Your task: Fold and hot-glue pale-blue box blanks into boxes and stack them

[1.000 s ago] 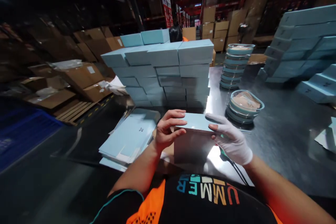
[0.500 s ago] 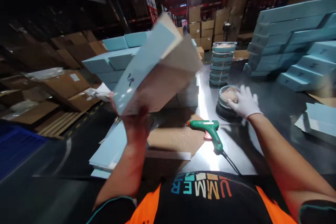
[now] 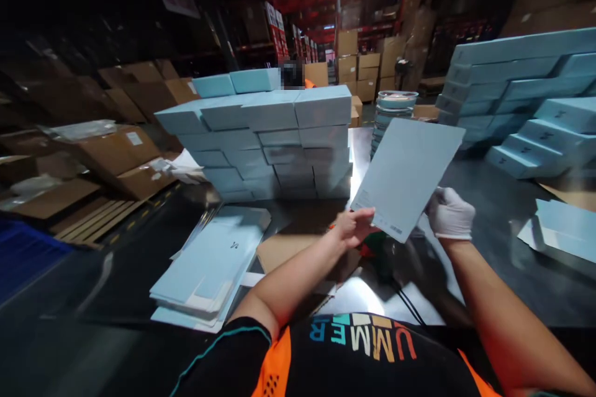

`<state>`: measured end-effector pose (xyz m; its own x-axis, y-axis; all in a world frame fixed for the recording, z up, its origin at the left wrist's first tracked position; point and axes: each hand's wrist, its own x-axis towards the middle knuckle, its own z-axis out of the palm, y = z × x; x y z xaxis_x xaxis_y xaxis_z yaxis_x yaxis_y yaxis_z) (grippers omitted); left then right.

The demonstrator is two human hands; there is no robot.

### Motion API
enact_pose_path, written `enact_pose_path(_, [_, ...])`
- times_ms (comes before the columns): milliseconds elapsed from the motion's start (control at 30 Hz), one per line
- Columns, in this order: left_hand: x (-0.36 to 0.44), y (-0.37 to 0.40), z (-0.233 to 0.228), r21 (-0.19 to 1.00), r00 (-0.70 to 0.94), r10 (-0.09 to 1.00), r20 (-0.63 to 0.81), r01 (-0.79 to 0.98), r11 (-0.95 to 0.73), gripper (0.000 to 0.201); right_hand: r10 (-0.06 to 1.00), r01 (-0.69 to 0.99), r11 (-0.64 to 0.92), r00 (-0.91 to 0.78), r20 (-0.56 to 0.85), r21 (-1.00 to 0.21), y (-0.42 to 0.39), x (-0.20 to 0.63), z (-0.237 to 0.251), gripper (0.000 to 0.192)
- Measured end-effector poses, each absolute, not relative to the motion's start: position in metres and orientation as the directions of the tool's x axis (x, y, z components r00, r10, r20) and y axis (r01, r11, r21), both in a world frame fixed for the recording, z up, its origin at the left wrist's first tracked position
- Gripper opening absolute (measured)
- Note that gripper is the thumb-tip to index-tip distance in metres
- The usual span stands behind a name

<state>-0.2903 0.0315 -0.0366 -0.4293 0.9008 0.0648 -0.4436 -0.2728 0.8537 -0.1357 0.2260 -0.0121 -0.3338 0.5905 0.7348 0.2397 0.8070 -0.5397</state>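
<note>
A light blue box (image 3: 406,175) is held up above the steel table (image 3: 503,260), tilted, its flat face toward me. My bare left hand (image 3: 354,227) grips its lower left corner. My right hand (image 3: 449,213), in a white glove, is at the box's lower right edge; whatever it holds is hidden behind the box. A stack of round lidded containers (image 3: 388,113) stands behind the box, mostly hidden. The green glue gun lies under the box, barely visible in shadow.
A block of stacked blue boxes (image 3: 274,136) stands ahead of me. More blue boxes (image 3: 526,99) pile up at the right. Flat blue box blanks (image 3: 212,263) lie at my left, with a cardboard sheet (image 3: 279,248) beside them. Brown cartons (image 3: 121,149) fill the floor at left.
My left hand swung the blue box from high at the left across to the right. My right hand left the low round container and came to the box's right edge.
</note>
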Motion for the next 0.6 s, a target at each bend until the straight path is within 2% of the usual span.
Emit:
enact_pose_path(67, [-0.297, 0.018, -0.048, 0.886, -0.434, 0.898, 0.071, -0.386, -0.256, 0.031, 0.680, 0.304, 0.730, -0.229, 0.697, -0.612, 0.225, -0.129, -0.003, 0.026])
enact_pose_path(133, [-0.304, -0.002, -0.059, 0.905, -0.494, 0.865, 0.084, -0.326, -0.274, 0.039, 0.729, 0.334, 0.675, -0.167, 0.663, -0.658, 0.224, -0.123, 0.012, 0.026])
enact_pose_path(167, [-0.308, -0.014, -0.063, 0.910, -0.544, 0.834, 0.093, -0.295, -0.293, 0.049, 0.745, 0.344, 0.653, -0.130, 0.654, -0.675, 0.223, -0.118, 0.021, 0.024])
enact_pose_path(233, [-0.318, -0.040, -0.067, 0.912, -0.650, 0.753, 0.108, -0.237, -0.336, 0.082, 0.740, 0.357, 0.634, -0.023, 0.672, -0.686, 0.219, -0.107, 0.045, 0.018])
enact_pose_path(300, [-0.328, -0.065, -0.068, 0.918, -0.730, 0.674, 0.114, -0.183, -0.353, 0.114, 0.670, 0.331, 0.688, 0.053, 0.741, -0.646, 0.208, -0.093, 0.074, 0.015])
enact_pose_path(333, [-0.332, -0.077, -0.067, 0.927, -0.759, 0.640, 0.123, -0.143, -0.348, 0.123, 0.626, 0.289, 0.740, 0.033, 0.779, -0.608, 0.200, -0.086, 0.088, 0.016])
enact_pose_path(400, [-0.338, -0.099, -0.068, 0.952, -0.802, 0.577, 0.158, -0.032, -0.305, 0.123, 0.564, 0.117, 0.826, -0.152, 0.812, -0.552, 0.180, -0.075, 0.116, 0.022])
enact_pose_path(467, [-0.341, -0.116, -0.074, 0.968, -0.825, 0.526, 0.205, 0.091, -0.234, 0.114, 0.477, -0.057, 0.828, -0.449, 0.755, -0.557, 0.158, -0.071, 0.137, 0.033])
enact_pose_path(533, [-0.341, -0.129, -0.084, 0.969, -0.830, 0.501, 0.243, 0.181, -0.170, 0.105, 0.325, -0.124, 0.836, -0.672, 0.666, -0.534, 0.136, -0.078, 0.150, 0.044])
enact_pose_path(600, [-0.340, -0.138, -0.098, 0.966, -0.824, 0.503, 0.260, 0.222, -0.135, 0.099, 0.163, -0.154, 0.892, -0.767, 0.621, -0.425, 0.119, -0.094, 0.154, 0.053])
